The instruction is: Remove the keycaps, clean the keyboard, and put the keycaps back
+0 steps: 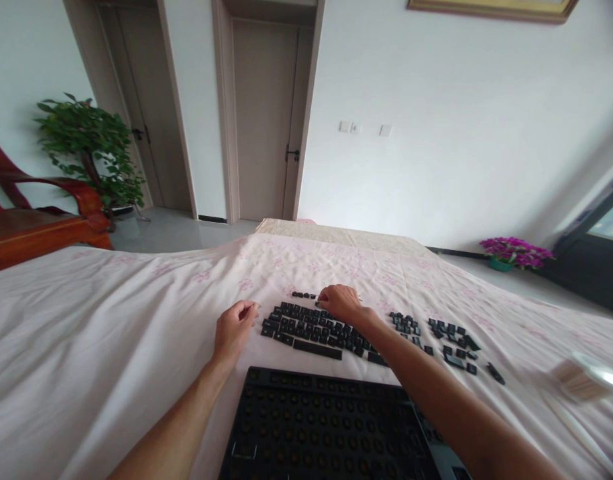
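Keycaps (311,330) sorting: right hand (339,303) curled, pinching at one beyond the rows; left hand (234,328) loosely closed, contents unclear; next, careful placement.

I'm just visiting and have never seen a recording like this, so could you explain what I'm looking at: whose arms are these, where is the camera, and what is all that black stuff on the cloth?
There is no machine here. A person wears a camera on the head, looking forward and down, so both arms are their own. The left hand rests on the pink flowered cloth, fingers curled; whether it holds anything is too small to tell. The right hand reaches over rows of black keycaps laid out like a keyboard, fingertips at the far row. More loose keycaps lie scattered to the right. Nearest the camera lies the black keyboard base, its caps removed. Behind are two doors, a potted plant, a wooden chair and purple flowers.
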`<control>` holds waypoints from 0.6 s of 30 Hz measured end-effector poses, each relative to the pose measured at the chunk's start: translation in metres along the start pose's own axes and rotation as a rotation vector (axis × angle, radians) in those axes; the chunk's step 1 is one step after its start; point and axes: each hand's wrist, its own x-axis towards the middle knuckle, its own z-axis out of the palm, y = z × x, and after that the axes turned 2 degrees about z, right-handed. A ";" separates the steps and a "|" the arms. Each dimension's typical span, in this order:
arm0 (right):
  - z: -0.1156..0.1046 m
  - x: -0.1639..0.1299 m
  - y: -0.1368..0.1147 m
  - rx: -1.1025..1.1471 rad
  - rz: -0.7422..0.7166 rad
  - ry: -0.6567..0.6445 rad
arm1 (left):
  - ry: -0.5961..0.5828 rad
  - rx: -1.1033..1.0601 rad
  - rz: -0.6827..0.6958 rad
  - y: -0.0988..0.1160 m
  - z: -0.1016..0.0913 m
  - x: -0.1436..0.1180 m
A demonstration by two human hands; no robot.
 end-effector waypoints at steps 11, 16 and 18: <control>0.002 0.018 0.009 0.012 0.060 0.020 | 0.000 0.006 -0.009 0.002 0.000 0.000; 0.006 0.022 0.012 0.052 0.069 0.022 | -0.003 0.005 -0.014 0.002 0.000 0.000; 0.007 0.022 0.013 0.071 0.078 0.025 | 0.000 0.000 -0.017 0.001 0.000 0.000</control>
